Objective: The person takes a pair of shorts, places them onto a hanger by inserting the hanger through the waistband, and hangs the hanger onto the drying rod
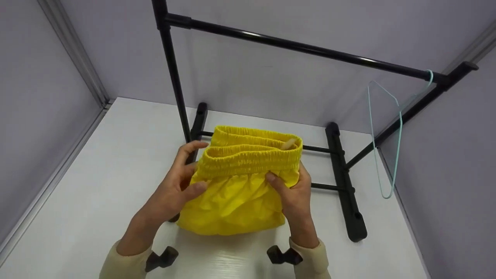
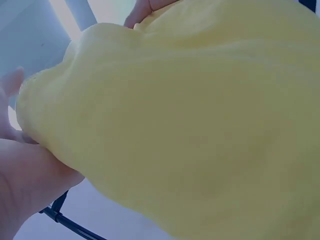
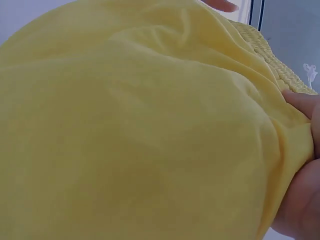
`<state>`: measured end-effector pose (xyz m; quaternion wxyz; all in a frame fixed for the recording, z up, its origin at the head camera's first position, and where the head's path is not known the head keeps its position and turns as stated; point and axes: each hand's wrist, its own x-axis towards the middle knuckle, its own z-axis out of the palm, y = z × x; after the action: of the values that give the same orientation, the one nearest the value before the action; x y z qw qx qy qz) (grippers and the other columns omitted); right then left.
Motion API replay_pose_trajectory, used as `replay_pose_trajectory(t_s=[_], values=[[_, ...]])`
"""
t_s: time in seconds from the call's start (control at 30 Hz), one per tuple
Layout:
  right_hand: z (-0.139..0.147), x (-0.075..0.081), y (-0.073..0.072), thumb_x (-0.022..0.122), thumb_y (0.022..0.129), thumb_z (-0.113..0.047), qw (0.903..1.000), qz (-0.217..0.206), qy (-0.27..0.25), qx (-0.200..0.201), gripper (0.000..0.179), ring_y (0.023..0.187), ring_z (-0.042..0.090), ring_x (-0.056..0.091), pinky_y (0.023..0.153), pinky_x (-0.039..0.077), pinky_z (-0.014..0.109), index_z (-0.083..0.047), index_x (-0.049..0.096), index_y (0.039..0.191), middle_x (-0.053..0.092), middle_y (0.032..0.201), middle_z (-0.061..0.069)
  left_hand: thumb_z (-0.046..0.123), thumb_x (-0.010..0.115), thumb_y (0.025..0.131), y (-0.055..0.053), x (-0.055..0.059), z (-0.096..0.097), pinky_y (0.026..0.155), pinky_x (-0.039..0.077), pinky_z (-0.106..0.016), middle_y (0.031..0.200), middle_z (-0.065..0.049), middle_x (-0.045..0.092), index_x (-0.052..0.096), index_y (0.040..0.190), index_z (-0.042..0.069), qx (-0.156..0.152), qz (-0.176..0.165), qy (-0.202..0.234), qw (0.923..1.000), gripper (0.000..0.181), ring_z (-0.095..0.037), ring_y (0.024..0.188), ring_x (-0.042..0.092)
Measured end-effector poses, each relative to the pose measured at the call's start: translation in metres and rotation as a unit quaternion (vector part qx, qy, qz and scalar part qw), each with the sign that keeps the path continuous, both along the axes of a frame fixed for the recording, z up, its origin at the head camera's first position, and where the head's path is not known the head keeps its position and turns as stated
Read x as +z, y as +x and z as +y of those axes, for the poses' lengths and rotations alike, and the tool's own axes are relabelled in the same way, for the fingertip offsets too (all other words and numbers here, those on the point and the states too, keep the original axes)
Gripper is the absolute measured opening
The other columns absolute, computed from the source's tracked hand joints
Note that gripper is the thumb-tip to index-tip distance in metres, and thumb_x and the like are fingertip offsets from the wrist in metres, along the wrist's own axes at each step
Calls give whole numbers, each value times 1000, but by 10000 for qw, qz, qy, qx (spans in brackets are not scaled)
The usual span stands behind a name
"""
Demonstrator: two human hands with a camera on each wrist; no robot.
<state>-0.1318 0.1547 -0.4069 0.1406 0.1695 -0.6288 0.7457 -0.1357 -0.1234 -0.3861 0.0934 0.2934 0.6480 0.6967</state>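
Yellow shorts [image 1: 232, 201] with a gathered elastic waistband are held up in front of me, waist opening uppermost and folded into layers. My right hand [image 1: 296, 193] grips their right side just under the waistband, thumb on the front and fingers hidden behind. At the left edge is my left hand [image 1: 170, 193], its thumb and index finger spread apart, the thumb touching the cloth. A pale strip [image 1: 288, 144] shows inside the waist opening. Yellow cloth fills most of the left wrist view, with the left hand [image 2: 30, 175] along its edge. A white drawstring end [image 3: 311, 72] dangles beyond the waistband.
Behind the shorts stands a black metal clothes rack [image 1: 345, 193] on a white table [image 1: 97, 174]. From the right end of its top rail [image 1: 294, 43] hangs a light teal hanger [image 1: 398, 135]. Grey panels [image 1: 248, 77] enclose the back and sides.
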Motion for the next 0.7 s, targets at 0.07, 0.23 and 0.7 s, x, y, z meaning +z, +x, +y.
replay_pose_trajectory(t_s=[0.07, 0.23, 0.7], values=[[1, 6, 1, 74, 93, -2, 9997, 216, -35, 126, 40, 99, 14, 69, 91, 63, 32, -10, 58, 128, 67, 113, 2, 40, 64, 104, 0, 1, -1, 97, 61, -31, 134, -6, 67, 19, 161, 21, -156, 78, 199, 9996, 75, -20, 104, 70], [0, 17, 3, 71, 91, -4, 9983, 296, -283, 411, 37, 97, 15, 69, 89, 63, 32, -7, 60, 126, 67, 110, 4, 43, 66, 103, -1, 1, 1, 98, 60, -30, 130, -4, 63, 31, 159, 5, -433, 359, 329, 9979, 76, -17, 108, 68], [-20, -16, -16, 76, 95, -6, 9597, 579, 1766, -2106, 44, 116, 21, 62, 101, 52, 28, -3, 60, 136, 66, 128, 9, 23, 52, 112, 2, -21, 22, 91, 62, -29, 127, -13, 61, 38, 156, 8, 472, -813, -9, 9956, 48, -18, 103, 67]])
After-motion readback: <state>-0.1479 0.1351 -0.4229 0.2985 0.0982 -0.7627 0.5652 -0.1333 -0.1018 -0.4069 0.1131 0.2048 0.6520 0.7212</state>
